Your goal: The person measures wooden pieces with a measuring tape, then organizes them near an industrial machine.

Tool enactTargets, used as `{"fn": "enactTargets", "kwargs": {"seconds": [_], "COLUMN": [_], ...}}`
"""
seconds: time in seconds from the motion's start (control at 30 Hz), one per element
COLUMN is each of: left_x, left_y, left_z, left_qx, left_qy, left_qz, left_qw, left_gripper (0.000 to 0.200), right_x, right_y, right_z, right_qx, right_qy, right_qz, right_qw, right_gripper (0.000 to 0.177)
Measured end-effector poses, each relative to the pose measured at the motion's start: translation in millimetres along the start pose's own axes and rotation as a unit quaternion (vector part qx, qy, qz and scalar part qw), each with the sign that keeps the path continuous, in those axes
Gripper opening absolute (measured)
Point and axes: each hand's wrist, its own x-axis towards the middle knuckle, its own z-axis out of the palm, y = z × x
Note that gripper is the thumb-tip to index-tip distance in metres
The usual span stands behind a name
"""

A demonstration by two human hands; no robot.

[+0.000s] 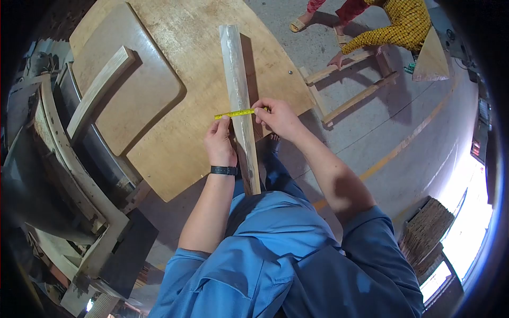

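Observation:
A long, rough-faced wooden board (237,79) lies on the plywood table (185,69) and reaches over its near edge toward my body. Across the board's width runs a yellow measuring tape (236,113). My left hand (219,143), with a black band at the wrist, pinches the tape's left end beside the board. On the other side, my right hand (278,117) holds the tape between closed fingers at the board's right edge. Any tape case within the right hand is hidden.
A curved wooden piece (101,90) rests on a smooth panel (143,69) at the left. Machinery with a curved frame (66,153) stands far left. At upper right, a crouching person (395,32) touches a wooden frame (360,98) on the floor.

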Motion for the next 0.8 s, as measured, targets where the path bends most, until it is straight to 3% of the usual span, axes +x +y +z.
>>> {"fn": "enactTargets", "kwargs": {"seconds": [0.8], "left_x": [-4.6], "left_y": [5.8], "left_z": [4.1], "left_qx": [0.005], "left_qy": [-0.016], "left_qz": [0.003], "left_qw": [1.000], "left_gripper": [0.014], "right_x": [0.5], "right_y": [7.6], "right_z": [3.0], "right_qx": [0.006], "right_qy": [0.017], "right_qz": [-0.024], "right_qw": [1.000], "right_gripper": [0.018]}}
